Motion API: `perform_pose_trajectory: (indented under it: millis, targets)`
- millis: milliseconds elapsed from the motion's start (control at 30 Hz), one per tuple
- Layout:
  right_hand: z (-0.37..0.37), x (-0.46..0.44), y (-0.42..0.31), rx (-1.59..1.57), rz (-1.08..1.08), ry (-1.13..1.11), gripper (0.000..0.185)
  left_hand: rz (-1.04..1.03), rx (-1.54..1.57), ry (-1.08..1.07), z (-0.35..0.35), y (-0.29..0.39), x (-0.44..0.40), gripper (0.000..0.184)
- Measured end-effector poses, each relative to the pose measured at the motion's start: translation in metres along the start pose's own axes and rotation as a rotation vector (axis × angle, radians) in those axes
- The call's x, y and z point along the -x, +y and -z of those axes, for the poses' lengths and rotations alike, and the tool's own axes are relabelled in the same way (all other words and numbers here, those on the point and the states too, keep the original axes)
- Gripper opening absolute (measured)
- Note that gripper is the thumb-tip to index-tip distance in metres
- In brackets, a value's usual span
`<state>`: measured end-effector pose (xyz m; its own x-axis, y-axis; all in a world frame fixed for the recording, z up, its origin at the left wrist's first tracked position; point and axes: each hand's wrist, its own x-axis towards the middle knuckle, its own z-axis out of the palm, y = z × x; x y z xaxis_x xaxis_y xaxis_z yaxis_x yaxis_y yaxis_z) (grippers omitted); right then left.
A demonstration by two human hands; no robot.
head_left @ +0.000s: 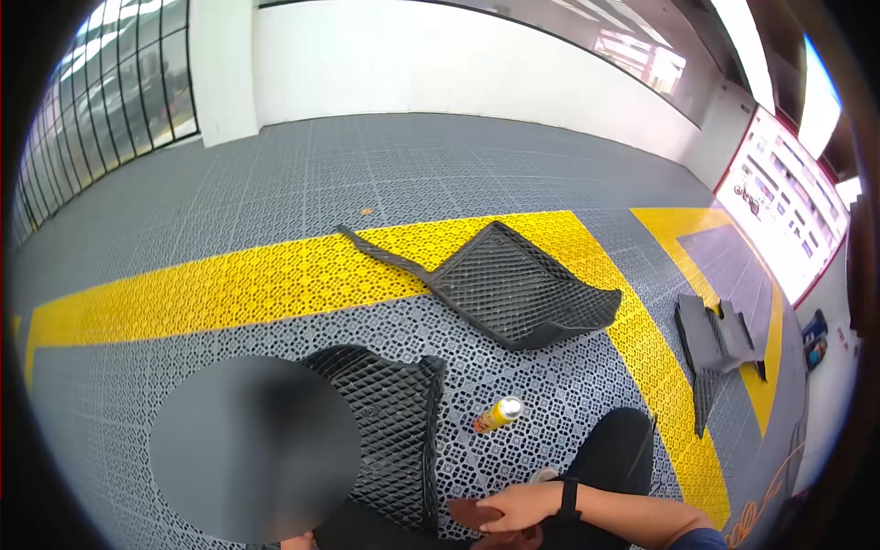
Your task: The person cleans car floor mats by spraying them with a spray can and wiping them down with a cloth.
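Note:
My right hand (516, 506), with a dark band at the wrist, is closed on a brown cloth (469, 513) near my lap. Of my left hand (296, 542) only a sliver of skin shows at the bottom edge; its fingers are hidden. A black quilted car floor mat (396, 431) lies in front of me, left of my right hand, partly covered by a round grey blur. Just beyond my right hand, a yellow spray can (498, 415) with a white top is on the floor.
A second black quilted mat (522, 284) with a long strip lies farther ahead across a yellow floor stripe (211, 282). More dark mat pieces (720, 341) lie at the right. An orange cable (756, 518) runs along the lower right. My bent knee (623, 440) rises beside the can.

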<state>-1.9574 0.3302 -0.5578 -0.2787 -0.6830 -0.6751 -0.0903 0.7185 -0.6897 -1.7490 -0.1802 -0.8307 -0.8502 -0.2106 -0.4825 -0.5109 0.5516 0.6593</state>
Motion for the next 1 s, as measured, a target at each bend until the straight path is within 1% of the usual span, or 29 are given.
perform_pose_trajectory:
  millis: [33, 67, 100, 133, 167, 200, 267, 300, 333, 367, 400, 467, 500, 533, 600, 667, 700, 733, 800, 833, 867, 933, 967, 1000]
  targets:
    - [-0.006, 0.015, -0.004, 0.056, -0.001, 0.036, 0.061, -0.059, 0.112, 0.132, -0.009, 0.025, -0.005, 0.054]
    - [-0.013, 0.022, -0.011, 0.032, 0.002, 0.037, 0.061, -0.263, 0.026, 0.083, 0.003, 0.109, 0.011, 0.058]
    - [-0.016, 0.025, -0.017, 0.114, 0.054, -0.02, 0.063, -0.471, -0.049, 0.044, 0.015, 0.193, 0.028, 0.062]
    - [-0.019, 0.026, -0.019, 0.203, 0.115, -0.073, 0.064, -0.406, 0.17, -0.176, 0.01, 0.266, 0.051, 0.068]
    - [-0.036, 0.028, -0.01, 0.229, 0.286, 0.091, 0.061, -0.399, 0.347, -0.39, -0.001, 0.32, 0.069, 0.071]
    - [-0.035, 0.028, -0.008, 0.231, 0.304, 0.093, 0.061, -0.385, 0.525, -0.604, -0.017, 0.354, 0.085, 0.074]
    - [-0.036, 0.026, -0.002, 0.087, 0.352, 0.089, 0.061, -0.703, 0.234, -0.754, -0.081, 0.355, 0.085, 0.078]
    - [-0.029, 0.029, 0.006, 0.024, 0.441, 0.087, 0.064, -0.564, 0.237, -0.794, -0.097, 0.354, 0.079, 0.082]
    - [-0.01, 0.043, 0.004, 0.025, 0.4, -0.01, 0.074, -0.425, 0.243, -0.834, -0.111, 0.354, 0.075, 0.086]
    - [0.007, 0.056, 0.017, 0.05, 0.426, 0.061, 0.08, -0.548, 0.202, -0.852, -0.104, 0.359, 0.063, 0.082]
    - [0.026, 0.072, 0.035, 0.074, 0.449, 0.134, 0.086, -0.589, -0.069, -0.735, -0.085, 0.381, 0.063, 0.073]
    - [0.094, 0.097, 0.064, 0.332, 0.41, 0.463, 0.095, -0.63, -0.485, -0.458, -0.058, 0.387, 0.064, 0.068]
    - [0.141, 0.117, 0.069, 0.423, 0.267, 0.524, 0.095, -0.718, -0.597, -0.319, -0.047, 0.384, 0.063, 0.065]
    - [0.182, 0.127, 0.091, 0.523, 0.268, 0.628, 0.099, -0.796, -0.713, -0.182, -0.037, 0.379, 0.065, 0.063]
    - [0.232, 0.131, 0.12, 0.571, -0.094, 0.575, 0.108, -0.745, -0.84, -0.139, -0.021, 0.362, 0.073, 0.057]
    - [0.255, 0.094, 0.195, 0.45, -0.081, 0.41, 0.115, -0.609, -0.848, -0.197, -0.011, 0.349, 0.087, 0.051]
    - [0.255, 0.068, 0.22, 0.305, -0.065, 0.294, 0.125, -0.563, -0.813, -0.208, -0.007, 0.344, 0.094, 0.047]
    - [0.242, 0.038, 0.245, 0.276, -0.036, 0.237, 0.125, -0.596, -0.808, -0.179, -0.003, 0.343, 0.099, 0.047]
    - [0.211, -0.012, 0.278, 0.121, 0.245, 0.243, 0.136, -0.617, -0.873, -0.238, 0.007, 0.362, 0.104, 0.049]
    - [0.198, -0.034, 0.281, 0.138, 0.234, 0.279, 0.142, -0.666, -0.886, -0.238, 0.01, 0.353, 0.104, 0.053]
    - [0.187, -0.056, 0.288, 0.008, 0.344, 0.356, 0.14, -0.628, -0.891, -0.246, 0.01, 0.355, 0.108, 0.053]
    - [0.172, -0.095, 0.297, -0.02, 0.476, 0.462, 0.135, -0.576, -0.866, -0.238, 0.014, 0.361, 0.111, 0.053]
    - [0.172, -0.103, 0.289, -0.144, 0.543, 0.445, 0.129, -0.577, -0.829, -0.211, 0.015, 0.358, 0.114, 0.056]
    - [0.165, -0.117, 0.296, -0.205, 0.574, 0.469, 0.118, -0.547, -0.824, -0.212, 0.011, 0.347, 0.124, 0.056]
